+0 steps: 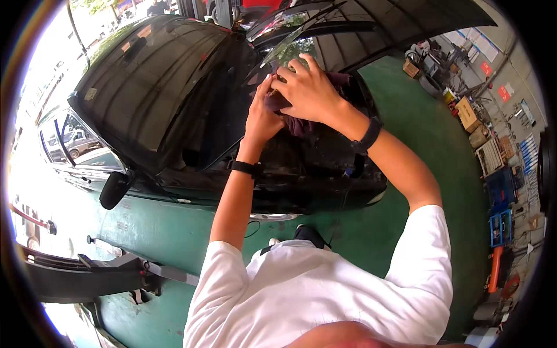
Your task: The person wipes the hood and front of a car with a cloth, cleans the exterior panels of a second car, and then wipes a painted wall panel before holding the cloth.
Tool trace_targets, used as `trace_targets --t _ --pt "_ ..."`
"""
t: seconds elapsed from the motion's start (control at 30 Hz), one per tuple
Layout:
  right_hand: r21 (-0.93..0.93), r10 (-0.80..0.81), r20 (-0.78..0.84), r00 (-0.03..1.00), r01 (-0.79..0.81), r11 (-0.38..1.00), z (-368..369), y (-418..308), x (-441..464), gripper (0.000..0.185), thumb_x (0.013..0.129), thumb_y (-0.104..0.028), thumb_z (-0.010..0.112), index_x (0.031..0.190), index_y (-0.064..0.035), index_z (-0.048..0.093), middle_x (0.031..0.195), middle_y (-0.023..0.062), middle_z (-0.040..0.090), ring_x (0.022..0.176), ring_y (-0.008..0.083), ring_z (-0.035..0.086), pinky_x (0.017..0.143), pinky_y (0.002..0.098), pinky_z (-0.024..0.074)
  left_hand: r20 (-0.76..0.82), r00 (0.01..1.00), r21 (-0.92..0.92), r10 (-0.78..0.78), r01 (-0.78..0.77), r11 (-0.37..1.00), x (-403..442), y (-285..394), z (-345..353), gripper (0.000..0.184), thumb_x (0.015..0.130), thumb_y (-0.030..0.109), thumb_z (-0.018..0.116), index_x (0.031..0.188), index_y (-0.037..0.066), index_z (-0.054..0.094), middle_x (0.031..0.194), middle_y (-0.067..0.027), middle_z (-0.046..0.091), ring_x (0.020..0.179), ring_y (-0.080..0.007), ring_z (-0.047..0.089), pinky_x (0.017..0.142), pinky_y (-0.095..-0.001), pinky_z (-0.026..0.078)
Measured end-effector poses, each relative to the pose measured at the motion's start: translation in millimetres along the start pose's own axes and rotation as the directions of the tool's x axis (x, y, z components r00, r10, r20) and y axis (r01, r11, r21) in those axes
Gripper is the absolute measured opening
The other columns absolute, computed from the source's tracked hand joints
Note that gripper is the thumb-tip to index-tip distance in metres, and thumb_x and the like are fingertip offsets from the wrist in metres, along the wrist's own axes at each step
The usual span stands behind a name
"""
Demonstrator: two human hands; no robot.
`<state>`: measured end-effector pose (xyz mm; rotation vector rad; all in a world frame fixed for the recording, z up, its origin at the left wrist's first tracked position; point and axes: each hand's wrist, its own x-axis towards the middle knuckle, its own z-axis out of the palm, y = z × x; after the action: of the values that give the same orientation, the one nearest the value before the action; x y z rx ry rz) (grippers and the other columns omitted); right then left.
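Note:
A dark maroon cloth is bunched between my two hands over the engine bay of a black car. My left hand is closed on the cloth from the near left side, fingers pointing up. From the right, my right hand curls over it with bent fingers, its fingertips close to those of my left. Part of the cloth hangs below the palms. Just beyond my fingers, a clear, shiny strip slants upward; I cannot tell whether I touch it. The raised hood stands above.
The car's side mirror juts out at left. A dark lift arm lies low on the green floor. Along the right wall are cardboard boxes, a blue crate, an orange bar and hung tools.

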<state>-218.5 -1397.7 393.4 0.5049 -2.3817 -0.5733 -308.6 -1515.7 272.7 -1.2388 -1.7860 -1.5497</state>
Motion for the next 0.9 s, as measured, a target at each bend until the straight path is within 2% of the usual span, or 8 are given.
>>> trace_targets --t 0.1,0.23,0.53,0.6,0.67,0.7,0.83,0.9 --pt "-0.024 0.019 -0.117 0.993 -0.022 0.999 -14.5 3.3 -6.5 0.052 0.064 -0.04 0.084 0.104 -0.0125 0.066 0.106 0.0047 0.061 0.104 0.0258 0.058 0.097 0.0447 0.0402 -0.038 0.999 0.153 0.033 -0.026 0.988 -2.2 -2.5 1.2 0.088 0.063 -0.003 0.075 0.143 0.006 0.04 0.126 -0.0174 0.056 0.118 -0.0368 0.055 0.099 -0.0422 0.048" --pt "-0.023 0.112 -0.11 0.988 -0.115 0.993 -30.9 10.9 -13.6 0.048 0.063 -0.041 0.085 0.095 -0.0105 0.065 0.101 0.0041 0.061 0.097 0.0228 0.058 0.085 0.0377 0.0438 -0.04 0.999 0.079 -0.025 0.028 0.996 -6.4 10.2 -5.9 0.078 0.06 0.006 0.084 0.13 0.006 0.049 0.118 -0.016 0.057 0.111 -0.0379 0.055 0.098 -0.0439 0.046" --pt "-0.05 0.048 -0.135 0.99 -0.055 0.997 -3.4 -1.1 -12.5 0.035 0.069 -0.037 0.081 0.082 -0.0119 0.062 0.079 -0.0001 0.059 0.085 0.0181 0.059 0.078 0.031 0.0439 -0.047 0.996 0.369 -0.081 0.093 0.925 -68.5 -4.3 -34.8 0.069 0.069 0.024 0.086 0.124 0.001 0.05 0.127 -0.0196 0.05 0.12 -0.0383 0.047 0.099 -0.0454 0.043" --pt "-0.051 -0.035 -0.206 0.978 0.025 0.998 0.3 -1.9 -11.0 0.03 0.071 -0.036 0.079 0.081 -0.0137 0.062 0.077 -0.0012 0.058 0.083 0.0164 0.058 0.076 0.03 0.0434 -0.02 0.995 0.38 -0.102 0.102 0.919 -73.2 1.2 -40.6 0.082 0.067 0.031 0.088 0.13 0.001 0.044 0.138 -0.0203 0.042 0.128 -0.0379 0.041 0.104 -0.0456 0.041" --pt "-0.033 -0.066 -0.237 0.969 0.06 0.998 1.7 -1.1 -8.0 0.027 0.073 -0.036 0.077 0.079 -0.0142 0.062 0.076 -0.0016 0.057 0.082 0.0155 0.058 0.076 0.03 0.0434 -0.071 0.995 0.103 -0.07 0.077 0.992 -62.0 22.4 -46.5 0.098 0.068 0.035 0.089 0.14 0.003 0.032 0.15 -0.0197 0.032 0.137 -0.0356 0.035 0.112 -0.0454 0.032" --pt "-0.019 -0.094 -0.264 0.96 0.092 0.996 2.3 0.0 -6.7 0.025 0.075 -0.036 0.075 0.077 -0.0147 0.062 0.075 -0.0021 0.057 0.082 0.0147 0.058 0.076 0.03 0.0434 -0.03 0.999 0.087 -0.023 0.026 0.996 -53.1 26.1 -50.3 0.114 0.063 0.041 0.092 0.147 0.004 0.023 0.158 -0.0205 0.022 0.144 -0.0335 0.028 0.116 -0.0443 0.028" --pt "0.057 -0.175 -0.239 0.955 0.193 0.979 12.4 5.9 -6.6 0.027 0.078 -0.037 0.074 0.079 -0.0137 0.061 0.082 -0.0025 0.059 0.085 0.0141 0.06 0.075 0.0313 0.0436 0.09 0.995 -0.037 0.038 -0.034 0.999 -8.0 66.4 -46.8 0.13 0.056 0.04 0.095 0.153 0.004 0.017 0.159 -0.0213 0.021 0.145 -0.0352 0.03 0.115 -0.0446 0.031" --pt "0.005 -0.219 -0.222 0.95 0.226 0.974 12.1 9.4 -5.3 0.024 0.08 -0.035 0.071 0.079 -0.0135 0.062 0.083 -0.0024 0.06 0.084 0.0135 0.06 0.075 0.0321 0.0442 0.128 0.992 0.065 -0.016 0.007 0.998 0.0 67.8 -33.9 0.125 0.058 0.038 0.095 0.152 0.004 0.02 0.157 -0.0205 0.027 0.143 -0.0348 0.034 0.113 -0.0429 0.034"
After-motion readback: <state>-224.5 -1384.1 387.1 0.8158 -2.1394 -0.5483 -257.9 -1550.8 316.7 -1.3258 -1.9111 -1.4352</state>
